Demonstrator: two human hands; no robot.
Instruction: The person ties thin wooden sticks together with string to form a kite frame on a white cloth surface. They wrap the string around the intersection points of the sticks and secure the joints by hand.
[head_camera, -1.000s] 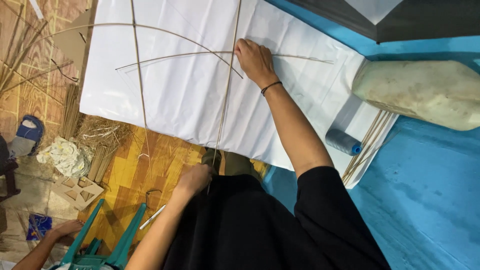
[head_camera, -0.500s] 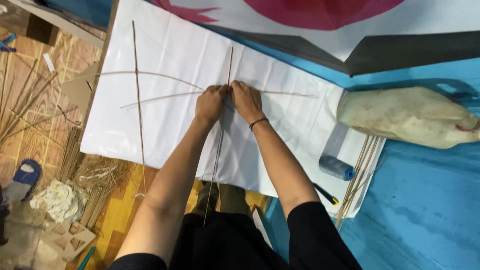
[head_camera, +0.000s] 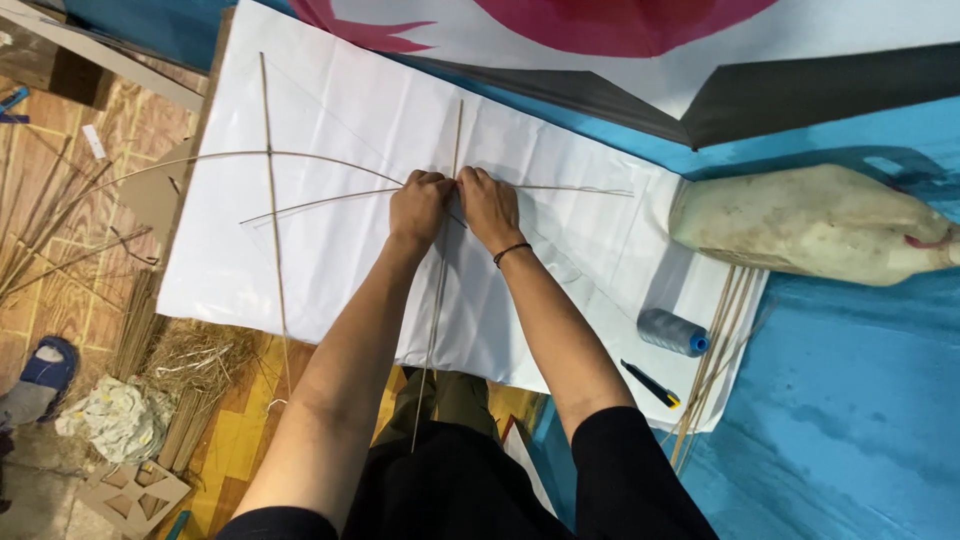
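Both hands (head_camera: 455, 205) stayed pinching upright stick (head_camera: 440, 290).

Thin bamboo sticks (head_camera: 440, 290) crossed flat on white paper (head_camera: 340, 130).

Black short sleeves, bare forearms, thin dark band on right wrist (head_camera: 511, 253), possibly olive trousers

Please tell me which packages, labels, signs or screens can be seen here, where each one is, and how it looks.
Banner or sign: top edge, lying flat; white with large red-pink shapes.
Bulging sack: right, on the blue surface; cream, lumpy, a pink mark at its far end.
Small label: far left, on the wooden floor; narrow white strip.
No screens show.
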